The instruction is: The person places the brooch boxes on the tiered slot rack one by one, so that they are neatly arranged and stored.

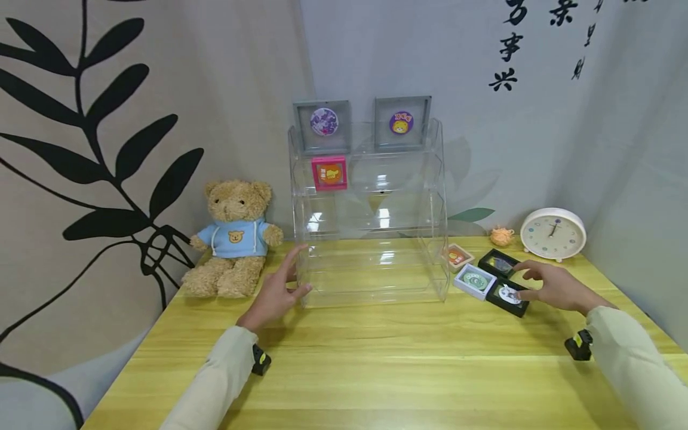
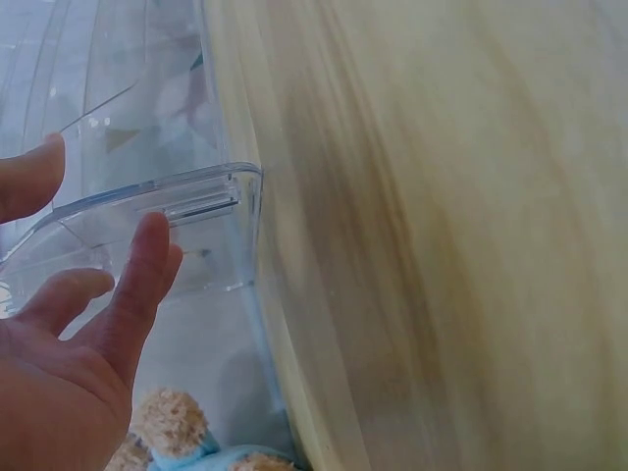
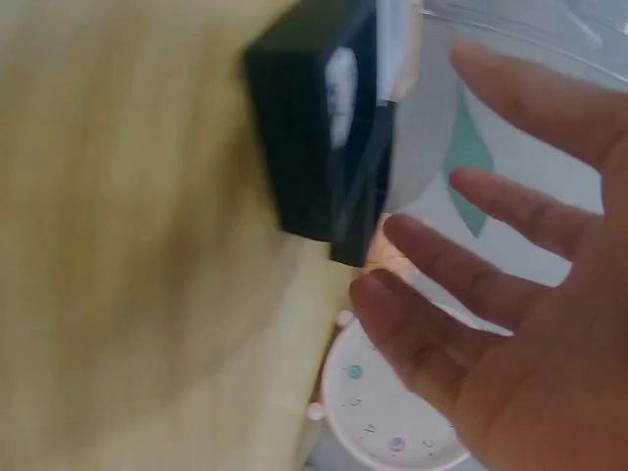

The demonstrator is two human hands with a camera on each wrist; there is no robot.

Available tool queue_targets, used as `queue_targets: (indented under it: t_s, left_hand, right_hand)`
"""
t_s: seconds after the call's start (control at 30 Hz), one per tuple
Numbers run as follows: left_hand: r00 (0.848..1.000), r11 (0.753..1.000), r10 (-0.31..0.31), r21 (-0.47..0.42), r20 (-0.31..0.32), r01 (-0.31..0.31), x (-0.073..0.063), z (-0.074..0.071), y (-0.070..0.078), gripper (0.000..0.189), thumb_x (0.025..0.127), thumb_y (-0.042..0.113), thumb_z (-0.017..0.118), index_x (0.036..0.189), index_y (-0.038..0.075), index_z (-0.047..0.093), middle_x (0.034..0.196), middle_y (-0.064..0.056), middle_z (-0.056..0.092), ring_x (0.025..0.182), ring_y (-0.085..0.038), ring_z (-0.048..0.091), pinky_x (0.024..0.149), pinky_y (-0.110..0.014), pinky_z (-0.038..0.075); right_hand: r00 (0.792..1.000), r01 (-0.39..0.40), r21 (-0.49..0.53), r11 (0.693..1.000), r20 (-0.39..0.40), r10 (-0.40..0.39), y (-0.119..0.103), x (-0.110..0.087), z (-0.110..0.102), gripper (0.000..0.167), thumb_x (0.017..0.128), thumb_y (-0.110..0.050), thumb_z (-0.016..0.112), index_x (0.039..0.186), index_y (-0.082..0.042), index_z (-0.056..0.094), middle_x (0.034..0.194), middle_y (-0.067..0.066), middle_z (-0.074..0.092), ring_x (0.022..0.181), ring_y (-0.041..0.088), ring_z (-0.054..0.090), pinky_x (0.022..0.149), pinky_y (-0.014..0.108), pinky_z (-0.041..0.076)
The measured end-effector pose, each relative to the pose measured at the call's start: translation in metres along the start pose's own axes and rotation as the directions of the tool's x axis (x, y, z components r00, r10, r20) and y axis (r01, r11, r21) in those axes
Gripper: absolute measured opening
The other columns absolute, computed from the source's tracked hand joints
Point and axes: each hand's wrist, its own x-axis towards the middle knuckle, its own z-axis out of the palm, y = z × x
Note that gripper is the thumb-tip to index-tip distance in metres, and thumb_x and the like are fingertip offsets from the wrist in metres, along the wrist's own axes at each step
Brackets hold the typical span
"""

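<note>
A clear tiered acrylic rack (image 1: 371, 263) stands mid-table. My left hand (image 1: 276, 298) is at its left side, thumb and fingers spread either side of the side panel's edge (image 2: 211, 177); whether they touch it I cannot tell. On the rack are two grey square frames, one with a purple-white badge (image 1: 324, 122), one with a bear badge (image 1: 401, 122), and a small pink frame (image 1: 329, 173) below. My right hand (image 1: 559, 286) hovers with parted fingers over a black frame (image 1: 507, 297). Beside that lie another black frame (image 1: 497, 263), a white one (image 1: 475, 280) and a beige one (image 1: 458, 257).
A teddy bear (image 1: 235, 239) in a blue hoodie sits left of the rack. At the back right stand a round white clock (image 1: 553, 234) and a small orange figure (image 1: 502, 236). Behind the wooden table (image 1: 376, 370) hangs a printed curtain (image 1: 242, 77).
</note>
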Motion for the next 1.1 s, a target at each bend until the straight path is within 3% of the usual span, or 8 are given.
queue_targets:
  t_s: [0.13, 0.27, 0.47, 0.57, 0.77, 0.97, 1.03, 1.1]
  left_hand:
    - [1.000, 1.000, -0.001, -0.001, 0.001, 0.001, 0.000, 0.001, -0.001, 0.090, 0.091, 0.011, 0.074, 0.154, 0.051, 0.022, 0.149, -0.033, 0.046, 0.128, -0.051, 0.056, 0.088, -0.048, 0.065]
    - [1.000, 1.000, -0.007, -0.002, 0.000, 0.007, 0.001, 0.001, -0.002, 0.091, 0.091, 0.011, 0.074, 0.154, 0.051, 0.022, 0.148, -0.032, 0.048, 0.128, -0.050, 0.057, 0.088, -0.048, 0.065]
    - [1.000, 1.000, 0.000, 0.000, 0.002, 0.000, 0.000, 0.002, -0.002, 0.091, 0.090, 0.010, 0.074, 0.155, 0.049, 0.022, 0.150, -0.034, 0.044, 0.125, -0.052, 0.057, 0.087, -0.048, 0.065]
    - [1.000, 1.000, 0.003, 0.003, 0.009, -0.003, 0.000, 0.002, -0.001, 0.092, 0.091, 0.010, 0.074, 0.154, 0.050, 0.021, 0.150, -0.034, 0.044, 0.126, -0.052, 0.057, 0.086, -0.048, 0.065]
    - [1.000, 1.000, 0.007, -0.002, 0.009, -0.007, 0.000, 0.000, 0.000, 0.091, 0.092, 0.010, 0.073, 0.154, 0.053, 0.021, 0.151, -0.033, 0.044, 0.127, -0.051, 0.057, 0.088, -0.048, 0.064]
    - [1.000, 1.000, 0.006, 0.005, 0.005, -0.006, 0.000, 0.000, -0.001, 0.090, 0.092, 0.012, 0.072, 0.153, 0.053, 0.021, 0.150, -0.033, 0.044, 0.127, -0.052, 0.057, 0.089, -0.049, 0.064]
    - [1.000, 1.000, 0.004, 0.007, 0.002, -0.004, 0.000, 0.000, -0.002, 0.090, 0.092, 0.012, 0.073, 0.153, 0.053, 0.021, 0.149, -0.032, 0.046, 0.126, -0.051, 0.057, 0.088, -0.049, 0.064]
    - [1.000, 1.000, 0.006, 0.002, 0.004, -0.006, 0.000, 0.001, -0.003, 0.091, 0.092, 0.012, 0.073, 0.154, 0.053, 0.021, 0.149, -0.033, 0.047, 0.126, -0.052, 0.057, 0.087, -0.048, 0.065]
  right_hand:
    - [0.995, -0.063, -0.025, 0.998, 0.079, 0.065, 0.007, 0.001, 0.009, 0.088, 0.076, -0.038, 0.086, 0.137, 0.010, 0.044, 0.117, 0.040, 0.061, 0.106, 0.053, 0.061, 0.087, 0.068, 0.053]
    - [0.990, -0.088, -0.065, 0.994, 0.100, 0.095, 0.010, 0.004, 0.014, 0.098, 0.071, -0.038, 0.089, 0.135, 0.019, 0.042, 0.110, 0.038, 0.063, 0.096, 0.044, 0.065, 0.085, 0.062, 0.056]
    - [0.998, -0.054, -0.045, 0.997, 0.017, 0.055, 0.009, 0.004, 0.017, 0.091, 0.062, -0.030, 0.094, 0.126, 0.020, 0.053, 0.100, 0.028, 0.067, 0.089, 0.032, 0.062, 0.079, 0.047, 0.057]
    - [0.998, -0.049, 0.052, 0.997, -0.025, 0.051, 0.006, 0.001, 0.016, 0.092, 0.060, -0.023, 0.095, 0.131, 0.015, 0.051, 0.110, 0.032, 0.064, 0.096, 0.037, 0.060, 0.083, 0.044, 0.054]
    - [1.000, -0.023, 0.358, 0.933, 0.003, 0.024, 0.000, -0.003, 0.010, 0.093, 0.068, -0.009, 0.090, 0.147, 0.001, 0.041, 0.127, 0.030, 0.056, 0.106, 0.031, 0.057, 0.079, 0.030, 0.055]
    - [0.997, 0.035, 0.574, 0.818, 0.037, -0.069, -0.016, -0.004, 0.001, 0.087, 0.087, -0.004, 0.075, 0.157, -0.010, 0.024, 0.128, 0.034, 0.049, 0.093, 0.019, 0.070, 0.075, 0.040, 0.067]
    - [0.995, 0.069, 0.564, 0.823, 0.024, -0.100, -0.025, -0.003, -0.004, 0.086, 0.093, -0.005, 0.069, 0.161, -0.018, 0.017, 0.128, 0.035, 0.048, 0.088, 0.018, 0.071, 0.073, 0.039, 0.067]
    - [0.993, 0.110, 0.510, 0.853, -0.011, -0.121, -0.035, -0.002, -0.009, 0.086, 0.097, -0.006, 0.064, 0.163, -0.022, 0.011, 0.129, 0.034, 0.049, 0.084, 0.015, 0.070, 0.069, 0.036, 0.065]
